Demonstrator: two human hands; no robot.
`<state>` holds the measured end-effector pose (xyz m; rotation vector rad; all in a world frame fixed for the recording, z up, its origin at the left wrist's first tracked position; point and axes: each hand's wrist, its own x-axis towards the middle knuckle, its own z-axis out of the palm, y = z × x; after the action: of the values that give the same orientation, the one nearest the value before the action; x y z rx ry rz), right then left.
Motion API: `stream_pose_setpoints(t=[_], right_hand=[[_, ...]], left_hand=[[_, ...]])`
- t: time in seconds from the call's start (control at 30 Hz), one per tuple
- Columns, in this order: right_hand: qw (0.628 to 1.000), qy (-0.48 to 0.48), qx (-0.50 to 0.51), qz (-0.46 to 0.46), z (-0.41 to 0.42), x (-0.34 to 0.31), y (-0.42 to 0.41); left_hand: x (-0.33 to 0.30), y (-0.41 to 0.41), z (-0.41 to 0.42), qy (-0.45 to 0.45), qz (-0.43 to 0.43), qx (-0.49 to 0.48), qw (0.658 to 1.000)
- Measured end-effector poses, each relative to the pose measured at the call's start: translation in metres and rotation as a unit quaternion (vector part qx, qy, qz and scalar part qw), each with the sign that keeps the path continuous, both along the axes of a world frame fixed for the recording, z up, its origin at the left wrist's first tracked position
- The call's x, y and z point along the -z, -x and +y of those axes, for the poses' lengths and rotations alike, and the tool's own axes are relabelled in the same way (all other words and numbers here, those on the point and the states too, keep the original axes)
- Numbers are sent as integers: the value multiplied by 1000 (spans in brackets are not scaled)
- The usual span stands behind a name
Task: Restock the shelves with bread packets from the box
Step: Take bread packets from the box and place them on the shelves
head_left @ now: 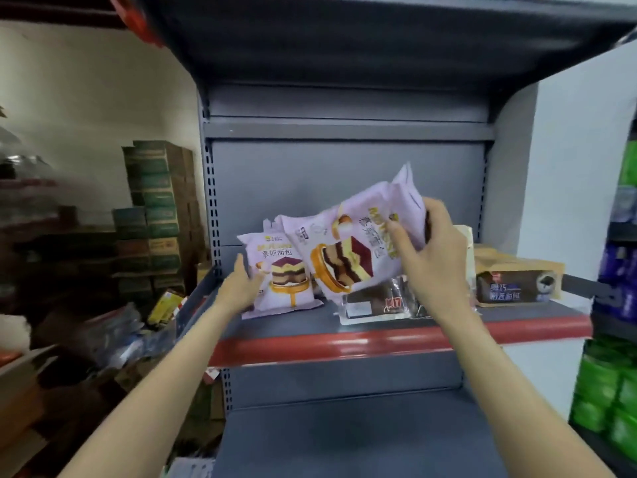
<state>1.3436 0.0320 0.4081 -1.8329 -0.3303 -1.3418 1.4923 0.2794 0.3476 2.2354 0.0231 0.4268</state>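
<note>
A pale purple bread packet (351, 236) with a layered cake picture hangs tilted above the grey shelf (310, 326). My right hand (427, 257) grips its right edge. A second purple bread packet (279, 277) stands upright at the shelf's left end. My left hand (241, 288) touches that packet's left edge with straight fingers. Under the held packet lies a dark brown packet (379, 303), flat on the shelf. A brown and tan packet (513, 284) lies at the shelf's right end. The box is not in view.
The shelf has a red front strip (344, 343); a bare grey shelf (344, 439) sits below it. Stacked cartons (155, 215) and loose goods fill the floor at left. Green packets (606, 391) fill the neighbouring rack at right.
</note>
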Motion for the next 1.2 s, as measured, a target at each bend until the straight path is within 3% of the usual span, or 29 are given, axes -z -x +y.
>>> stream_pose_setpoints(t=[0.07, 0.13, 0.2, 0.27, 0.37, 0.5, 0.6, 0.7, 0.8, 0.87, 1.0, 1.2], right_hand=[[998, 53, -17, 14, 21, -15, -18], [991, 127, -28, 41, 43, -29, -38], [967, 237, -24, 87, 65, -40, -58], [923, 358, 10, 143, 87, -41, -77], [851, 482, 138, 157, 108, -23, -99], [841, 445, 233, 199, 107, 6, -131], [868, 403, 265, 112, 103, 27, -134], [892, 394, 198, 94, 98, 47, -114], [926, 343, 154, 17, 85, 60, -82], [951, 288, 107, -25, 77, 73, -56], [989, 138, -35, 39, 54, 126, 12], [962, 121, -104, 223, 6, 241, 90]], left_hand=[[-2, 6, 12, 128, -37, 35, 991], [-4, 19, 22, 304, -87, 63, 946], [-7, 30, 30, 398, -99, 66, 910], [-6, 32, 36, 385, -87, 71, 916], [0, 28, 38, 277, -14, 85, 957], [8, 18, 23, 189, 66, 127, 971], [10, 10, 6, 120, 45, 139, 982], [11, 13, -6, 76, 3, 120, 990], [11, 27, -8, 24, -32, 49, 998], [12, 48, -9, 8, -105, -7, 994], [37, 114, -23, 72, -257, -30, 963], [130, 204, -47, 15, -303, 60, 951]])
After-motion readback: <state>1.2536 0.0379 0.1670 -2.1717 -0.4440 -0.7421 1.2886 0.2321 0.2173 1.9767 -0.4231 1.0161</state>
